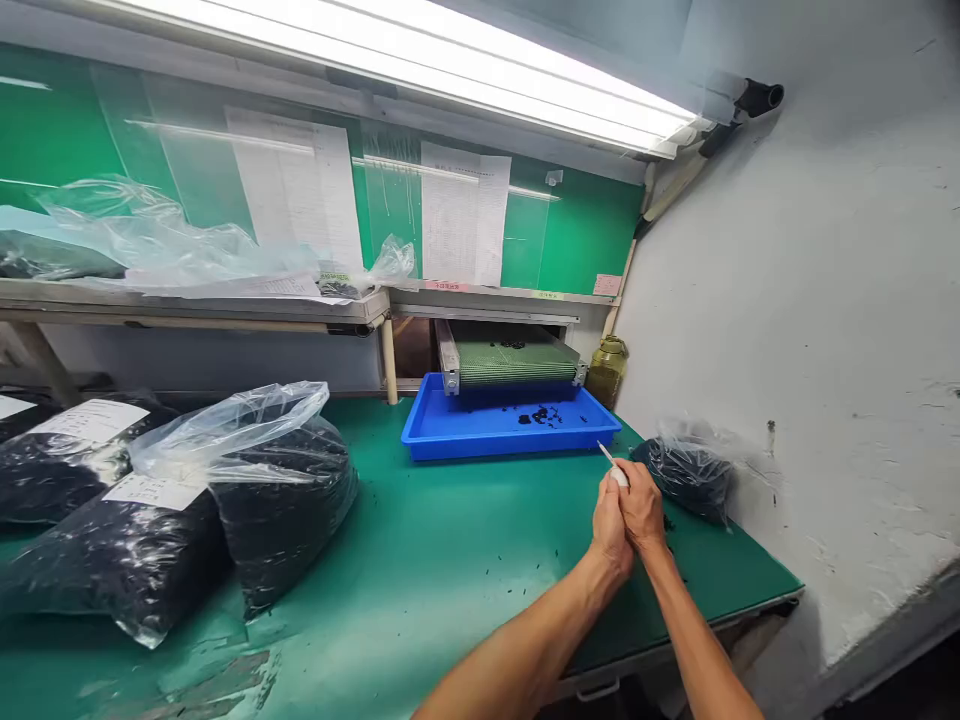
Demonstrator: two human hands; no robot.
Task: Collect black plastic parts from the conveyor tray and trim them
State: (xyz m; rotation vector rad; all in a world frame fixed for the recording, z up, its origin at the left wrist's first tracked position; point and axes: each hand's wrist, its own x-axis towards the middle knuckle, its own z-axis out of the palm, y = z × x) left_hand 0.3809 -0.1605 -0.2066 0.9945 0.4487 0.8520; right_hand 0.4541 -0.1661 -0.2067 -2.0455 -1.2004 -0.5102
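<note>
My left hand (612,526) and my right hand (642,500) are pressed together above the right part of the green table (420,560). Both are closed around a slim, pale pointed tool (607,455) with a rounded white part; its exact kind does not show. The tip points up and left, close to the front right corner of a blue tray (495,446). Small black pieces (540,414) lie scattered in the tray. Just right of my right hand sits a clear plastic bag of black pieces (686,475).
A green conveyor belt (517,360) ends over the tray and carries a few black pieces. Beside it stands a yellowish bottle (606,370). Large filled bags (289,510) occupy the table's left. A shelf (300,312) runs behind; a wall (825,350) bounds the right.
</note>
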